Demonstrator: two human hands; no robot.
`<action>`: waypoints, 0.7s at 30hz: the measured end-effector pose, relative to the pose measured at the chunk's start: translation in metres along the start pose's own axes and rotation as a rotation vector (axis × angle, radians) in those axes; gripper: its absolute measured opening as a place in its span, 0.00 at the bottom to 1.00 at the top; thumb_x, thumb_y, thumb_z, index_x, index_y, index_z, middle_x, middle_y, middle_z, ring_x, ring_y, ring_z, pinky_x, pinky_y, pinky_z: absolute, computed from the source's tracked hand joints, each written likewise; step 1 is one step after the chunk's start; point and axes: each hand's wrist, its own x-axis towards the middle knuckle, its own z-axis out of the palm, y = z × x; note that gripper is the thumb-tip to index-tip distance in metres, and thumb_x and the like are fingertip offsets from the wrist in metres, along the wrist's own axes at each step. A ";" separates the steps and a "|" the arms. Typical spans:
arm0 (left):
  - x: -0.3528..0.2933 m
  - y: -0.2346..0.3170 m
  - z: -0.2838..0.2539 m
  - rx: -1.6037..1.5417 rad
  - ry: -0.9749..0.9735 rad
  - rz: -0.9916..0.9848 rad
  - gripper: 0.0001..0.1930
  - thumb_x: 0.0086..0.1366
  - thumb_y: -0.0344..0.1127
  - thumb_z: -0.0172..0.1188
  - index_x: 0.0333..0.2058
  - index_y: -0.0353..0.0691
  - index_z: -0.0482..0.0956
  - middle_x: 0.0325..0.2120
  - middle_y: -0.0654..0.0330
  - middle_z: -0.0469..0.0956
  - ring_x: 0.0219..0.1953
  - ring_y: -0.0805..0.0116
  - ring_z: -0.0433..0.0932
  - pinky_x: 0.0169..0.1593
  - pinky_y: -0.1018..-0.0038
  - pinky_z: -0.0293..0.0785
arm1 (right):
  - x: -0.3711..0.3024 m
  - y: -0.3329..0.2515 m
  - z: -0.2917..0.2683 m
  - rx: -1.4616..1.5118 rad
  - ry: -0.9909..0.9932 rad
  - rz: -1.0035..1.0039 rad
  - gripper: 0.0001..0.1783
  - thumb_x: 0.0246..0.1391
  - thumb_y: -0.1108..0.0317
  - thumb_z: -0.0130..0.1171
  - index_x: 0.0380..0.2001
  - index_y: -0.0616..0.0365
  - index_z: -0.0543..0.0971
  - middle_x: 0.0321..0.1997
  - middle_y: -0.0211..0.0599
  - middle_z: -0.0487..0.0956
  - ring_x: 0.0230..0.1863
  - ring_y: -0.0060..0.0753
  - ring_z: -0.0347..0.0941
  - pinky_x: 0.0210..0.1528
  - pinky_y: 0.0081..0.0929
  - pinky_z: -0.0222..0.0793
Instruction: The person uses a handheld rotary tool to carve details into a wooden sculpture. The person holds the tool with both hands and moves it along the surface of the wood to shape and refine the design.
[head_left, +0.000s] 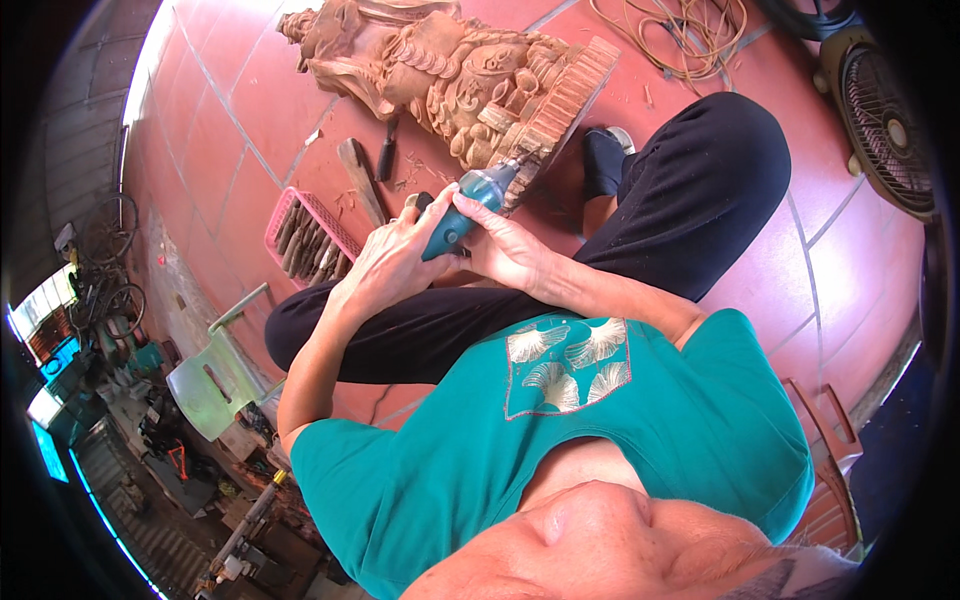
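Observation:
A carved wooden statue [440,75] lies on its side on the red tiled floor, its stepped base [575,95] toward the right. Both of my hands are wrapped around a teal handheld power carving tool [450,232]. My left hand [385,250] closes on the left side of its body, and my right hand [510,250] grips it from the right and below. The tool's grey nose reaches the near lower corner of the base; whether the tip touches the wood is too small to tell. Some of my fingers are hidden behind the tool.
Left of the statue lie a flat wooden piece [362,182] and a black-handled tool [386,150], among wood chips. A pink basket [325,217] holds several wooden-handled tools. Coiled cord [690,45] and a fan [890,125] are at right. A pale green chair [215,385] stands left.

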 end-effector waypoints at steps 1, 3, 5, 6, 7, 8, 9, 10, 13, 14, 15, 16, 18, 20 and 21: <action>-0.001 0.001 -0.001 -0.025 -0.005 -0.011 0.46 0.60 0.40 0.70 0.73 0.47 0.55 0.49 0.41 0.77 0.47 0.37 0.80 0.49 0.53 0.77 | 0.001 0.002 0.000 -0.008 0.001 -0.006 0.18 0.60 0.51 0.70 0.50 0.39 0.78 0.51 0.24 0.79 0.55 0.27 0.74 0.57 0.46 0.69; -0.003 -0.007 0.003 -0.082 0.050 0.028 0.46 0.59 0.41 0.71 0.73 0.47 0.56 0.54 0.41 0.76 0.50 0.38 0.80 0.50 0.54 0.77 | 0.001 0.004 0.000 -0.038 0.000 -0.019 0.19 0.60 0.51 0.69 0.50 0.42 0.78 0.50 0.25 0.80 0.55 0.27 0.74 0.56 0.44 0.71; -0.004 -0.009 0.002 -0.138 0.064 0.033 0.46 0.58 0.40 0.72 0.73 0.46 0.57 0.58 0.42 0.75 0.53 0.40 0.79 0.53 0.55 0.77 | 0.000 0.004 0.001 -0.082 -0.003 -0.038 0.19 0.61 0.52 0.69 0.51 0.44 0.78 0.49 0.26 0.80 0.54 0.27 0.74 0.54 0.42 0.73; -0.005 -0.009 0.000 -0.165 0.051 0.017 0.46 0.58 0.40 0.72 0.73 0.45 0.58 0.60 0.42 0.73 0.55 0.41 0.79 0.55 0.57 0.76 | 0.002 0.006 -0.002 -0.092 -0.004 -0.045 0.20 0.61 0.52 0.69 0.51 0.45 0.78 0.49 0.26 0.80 0.53 0.27 0.75 0.53 0.41 0.73; -0.006 -0.009 -0.003 -0.190 0.039 -0.002 0.46 0.58 0.40 0.72 0.73 0.45 0.58 0.62 0.43 0.72 0.56 0.42 0.79 0.57 0.58 0.76 | 0.004 0.008 -0.002 -0.102 -0.009 -0.051 0.20 0.61 0.52 0.68 0.51 0.46 0.78 0.49 0.27 0.80 0.52 0.27 0.75 0.53 0.40 0.74; -0.007 -0.013 -0.003 -0.228 0.034 0.020 0.47 0.58 0.39 0.72 0.73 0.44 0.58 0.62 0.43 0.72 0.56 0.44 0.79 0.58 0.59 0.75 | 0.006 0.010 -0.003 -0.111 -0.014 -0.058 0.20 0.61 0.53 0.68 0.51 0.47 0.77 0.49 0.27 0.80 0.51 0.27 0.75 0.52 0.39 0.75; -0.008 -0.020 -0.001 -0.266 0.029 0.042 0.47 0.58 0.38 0.71 0.73 0.43 0.57 0.62 0.44 0.72 0.56 0.47 0.80 0.59 0.61 0.75 | 0.005 0.012 -0.005 -0.134 -0.021 -0.057 0.20 0.61 0.53 0.68 0.51 0.48 0.77 0.49 0.27 0.80 0.50 0.27 0.76 0.52 0.38 0.75; -0.008 -0.024 -0.002 -0.306 0.022 0.067 0.47 0.58 0.37 0.71 0.73 0.42 0.57 0.62 0.45 0.72 0.56 0.49 0.80 0.60 0.62 0.74 | 0.000 0.011 -0.001 -0.158 -0.025 -0.058 0.20 0.61 0.53 0.68 0.52 0.48 0.77 0.49 0.28 0.80 0.49 0.27 0.76 0.52 0.37 0.75; -0.014 -0.026 -0.009 -0.591 -0.043 -0.010 0.45 0.61 0.36 0.68 0.73 0.39 0.55 0.59 0.44 0.75 0.56 0.60 0.80 0.58 0.64 0.75 | -0.005 0.011 0.007 -0.189 -0.052 -0.052 0.22 0.61 0.52 0.68 0.52 0.49 0.76 0.50 0.29 0.80 0.47 0.27 0.77 0.51 0.34 0.74; -0.015 -0.027 -0.010 -0.683 -0.059 -0.050 0.45 0.61 0.36 0.68 0.74 0.38 0.54 0.57 0.51 0.76 0.54 0.68 0.79 0.57 0.65 0.75 | -0.006 0.012 0.008 -0.193 -0.063 -0.046 0.23 0.61 0.52 0.68 0.52 0.50 0.76 0.50 0.30 0.80 0.46 0.27 0.77 0.51 0.33 0.74; -0.016 -0.027 -0.010 -0.740 -0.069 -0.067 0.46 0.61 0.37 0.68 0.74 0.38 0.54 0.55 0.52 0.77 0.53 0.68 0.79 0.56 0.66 0.75 | -0.007 0.012 0.008 -0.210 -0.079 -0.048 0.23 0.61 0.51 0.68 0.53 0.50 0.75 0.50 0.30 0.80 0.46 0.26 0.77 0.50 0.32 0.74; -0.017 -0.026 -0.011 -0.795 -0.077 -0.087 0.46 0.60 0.37 0.69 0.74 0.38 0.54 0.54 0.53 0.77 0.52 0.67 0.79 0.55 0.67 0.75 | -0.008 0.013 0.006 -0.227 -0.098 -0.049 0.24 0.61 0.51 0.68 0.54 0.50 0.75 0.49 0.30 0.80 0.47 0.26 0.77 0.50 0.32 0.74; -0.019 -0.026 -0.013 -0.877 -0.103 -0.131 0.47 0.59 0.37 0.69 0.74 0.38 0.54 0.54 0.55 0.77 0.49 0.68 0.79 0.53 0.70 0.76 | -0.006 0.015 0.005 -0.257 -0.116 -0.051 0.25 0.61 0.50 0.68 0.54 0.50 0.73 0.49 0.31 0.80 0.47 0.26 0.76 0.50 0.31 0.74; -0.020 -0.028 -0.011 -0.938 -0.140 -0.177 0.48 0.59 0.37 0.69 0.74 0.38 0.54 0.54 0.57 0.76 0.48 0.69 0.78 0.51 0.72 0.76 | -0.005 0.018 0.002 -0.286 -0.108 -0.055 0.26 0.61 0.50 0.68 0.55 0.50 0.72 0.50 0.31 0.80 0.47 0.25 0.76 0.49 0.30 0.74; -0.020 -0.028 -0.011 -0.954 -0.149 -0.187 0.48 0.59 0.38 0.69 0.74 0.39 0.54 0.55 0.57 0.75 0.48 0.70 0.77 0.51 0.72 0.76 | -0.005 0.019 0.001 -0.297 -0.110 -0.071 0.27 0.61 0.49 0.68 0.55 0.50 0.72 0.50 0.31 0.79 0.47 0.25 0.76 0.49 0.30 0.74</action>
